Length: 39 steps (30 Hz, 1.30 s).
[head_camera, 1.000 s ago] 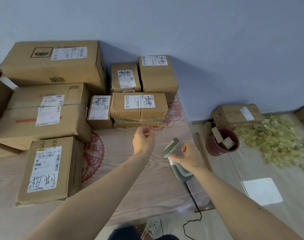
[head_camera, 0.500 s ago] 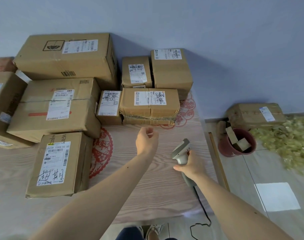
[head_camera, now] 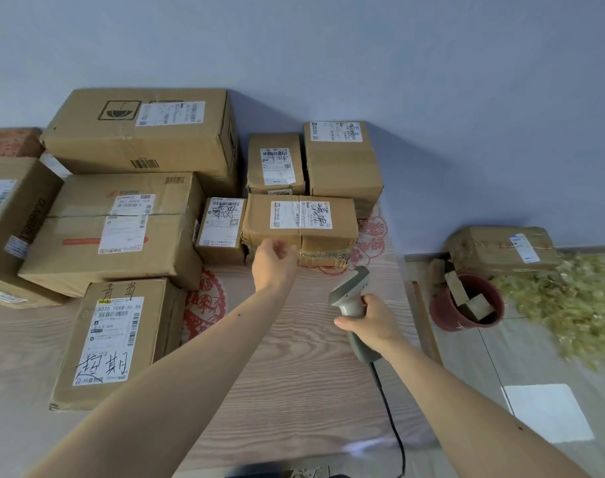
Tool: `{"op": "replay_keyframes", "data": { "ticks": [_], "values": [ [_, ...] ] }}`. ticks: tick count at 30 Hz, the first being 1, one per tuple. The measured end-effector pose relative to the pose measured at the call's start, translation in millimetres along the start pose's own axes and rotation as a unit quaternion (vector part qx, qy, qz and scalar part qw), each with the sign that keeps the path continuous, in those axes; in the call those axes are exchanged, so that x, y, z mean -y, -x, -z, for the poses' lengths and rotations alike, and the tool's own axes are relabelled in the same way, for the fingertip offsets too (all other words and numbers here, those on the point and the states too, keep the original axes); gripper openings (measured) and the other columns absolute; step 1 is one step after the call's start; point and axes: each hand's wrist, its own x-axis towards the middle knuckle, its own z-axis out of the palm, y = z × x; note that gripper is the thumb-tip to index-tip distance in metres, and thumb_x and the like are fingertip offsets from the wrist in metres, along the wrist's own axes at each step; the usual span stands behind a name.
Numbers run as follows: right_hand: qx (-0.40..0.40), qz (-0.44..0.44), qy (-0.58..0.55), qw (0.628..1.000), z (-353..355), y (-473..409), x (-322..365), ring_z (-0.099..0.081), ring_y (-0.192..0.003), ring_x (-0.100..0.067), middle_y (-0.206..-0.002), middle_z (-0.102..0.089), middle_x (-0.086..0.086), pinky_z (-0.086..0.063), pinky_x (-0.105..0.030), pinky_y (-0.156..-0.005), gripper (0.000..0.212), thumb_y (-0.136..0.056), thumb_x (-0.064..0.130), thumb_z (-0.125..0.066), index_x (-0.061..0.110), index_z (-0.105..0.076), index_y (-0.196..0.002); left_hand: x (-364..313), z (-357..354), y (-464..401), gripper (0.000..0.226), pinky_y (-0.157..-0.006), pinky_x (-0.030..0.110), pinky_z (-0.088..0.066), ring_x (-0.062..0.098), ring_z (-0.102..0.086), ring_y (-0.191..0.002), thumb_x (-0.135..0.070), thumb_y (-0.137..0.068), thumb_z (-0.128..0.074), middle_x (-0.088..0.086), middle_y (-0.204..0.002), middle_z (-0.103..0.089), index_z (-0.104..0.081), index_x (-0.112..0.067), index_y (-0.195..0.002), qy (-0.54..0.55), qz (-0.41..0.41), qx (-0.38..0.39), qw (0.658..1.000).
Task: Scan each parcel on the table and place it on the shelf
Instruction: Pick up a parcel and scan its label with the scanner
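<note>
Right hand wraps the scanner handle, head angled toward the taped parcel, whose label faces up, likely for a clear read. Left hand, fingers loosely curled and holding nothing, sits at that parcel's near edge on the counter, probably to steady or lift it.

The left hand covers the near lower corner of the taped parcel. Left of that parcel, two boxes run off the frame's edge. The label print is too blurred to read.
</note>
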Motion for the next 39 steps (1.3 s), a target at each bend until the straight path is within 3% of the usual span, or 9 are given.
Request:
{"op": "replay_keyframes", "data": {
  "ticks": [3,9,14,18,21,25,29,34,39],
  "values": [
    [0.0,0.039,-0.039,0.998,5.1,-1.2,24.8,-0.061,-0.09,-0.007,-0.101,-0.065,0.005,-0.045,-0.024,-0.072,0.043,-0.077,0.033,-0.081,0.017,-0.06,-0.111,-7.3,4.3,-14.0,0.028,-0.092,0.037,-0.051,0.018,-0.058,-0.105,-0.028,-0.095,-0.061,0.001,-0.116,-0.062,-0.059,-0.016,-0.12,-0.018,-0.022,-0.014,0.999],
    [0.049,0.061,-0.176,0.981,7.1,-13.5,75.9,-0.064,-0.08,-0.018,-0.092,-0.068,-0.002,-0.052,-0.04,-0.081,0.041,-0.082,0.033,-0.074,0.019,-0.057,-0.117,-21.7,12.9,-49.3,0.045,-0.106,0.041,-0.04,0.024,-0.04,-0.133,-0.034,-0.095,-0.059,0.005,-0.142,-0.048,-0.052,-0.015,-0.135,-0.12,-0.073,-0.009,0.99],
    [-0.062,0.063,-0.182,0.979,-1.6,-30.4,101.6,-0.064,-0.094,-0.008,-0.106,-0.067,0.007,-0.054,-0.033,-0.083,0.071,-0.061,0.037,-0.091,0.02,-0.055,-0.119,-23.0,19.1,-76.2,0.063,-0.119,0.045,-0.025,0.026,-0.021,-0.148,-0.036,-0.096,-0.057,0.006,-0.161,-0.024,-0.034,-0.015,-0.151,-0.167,-0.079,0.023,0.982],
    [-0.113,0.044,-0.186,0.975,-10.0,-38.6,107.8,-0.069,-0.081,-0.018,-0.094,-0.069,0.001,-0.061,-0.042,-0.074,0.057,-0.058,0.037,-0.087,0.019,-0.06,-0.105,-21.8,20.9,-89.6,0.066,-0.118,0.051,-0.028,0.029,-0.021,-0.148,-0.036,-0.096,-0.058,0.007,-0.162,-0.019,-0.028,-0.022,-0.153,-0.174,-0.052,0.055,0.982],
    [-0.118,0.038,-0.216,0.968,-13.7,-41.2,109.1,-0.068,-0.065,-0.016,-0.091,-0.069,-0.006,-0.059,-0.031,-0.059,0.044,-0.069,0.019,-0.085,0.013,-0.059,-0.104,-20.3,19.6,-89.9,0.063,-0.111,0.05,-0.036,0.03,-0.029,-0.142,-0.037,-0.095,-0.058,0.009,-0.158,-0.027,-0.031,-0.02,-0.149,-0.185,-0.045,0.057,0.98],
    [-0.114,0.028,-0.252,0.961,-14.8,-41.7,111.0,-0.067,-0.062,-0.017,-0.099,-0.065,-0.008,-0.058,-0.029,-0.057,0.06,-0.072,0.011,-0.083,0.009,-0.049,-0.122,-17.6,16.7,-79.1,0.066,-0.108,0.052,-0.04,0.03,-0.032,-0.139,-0.041,-0.093,-0.059,0.009,-0.154,-0.032,-0.031,-0.019,-0.149,-0.203,-0.027,0.042,0.978],
    [-0.114,0.022,-0.287,0.951,-14.2,-38.1,111.4,-0.068,-0.078,-0.024,-0.111,-0.062,-0.012,-0.054,-0.024,-0.053,0.076,-0.073,0.005,-0.08,0.013,-0.038,-0.135,-14.6,16.1,-57.0,0.066,-0.107,0.051,-0.038,0.032,-0.019,-0.143,-0.044,-0.094,-0.056,0.008,-0.16,-0.016,-0.028,-0.023,-0.15,-0.259,-0.008,0.046,0.965],
    [-0.122,0.018,-0.294,0.948,-11.9,-26.3,105.7,-0.069,-0.088,-0.028,-0.115,-0.061,-0.012,-0.053,-0.02,-0.05,0.073,-0.075,0.003,-0.079,0.017,-0.036,-0.133,-10.5,17.7,-56.7,0.071,-0.118,0.049,-0.021,0.032,-0.003,-0.151,-0.043,-0.096,-0.055,0.007,-0.165,0.005,-0.018,-0.025,-0.155,-0.36,-0.095,0.063,0.926],
    [-0.098,0.021,-0.291,0.952,-9.8,-20.8,105.1,-0.067,-0.073,-0.025,-0.116,-0.062,-0.016,-0.051,-0.019,-0.049,0.077,-0.074,0.004,-0.079,0.017,-0.033,-0.135,-14.1,19.8,-85.7,0.076,-0.123,0.049,-0.009,0.032,-0.004,-0.152,-0.039,-0.1,-0.048,0.013,-0.164,-0.013,-0.006,-0.014,-0.158,-0.395,-0.136,0.147,0.897]
  ]
}}
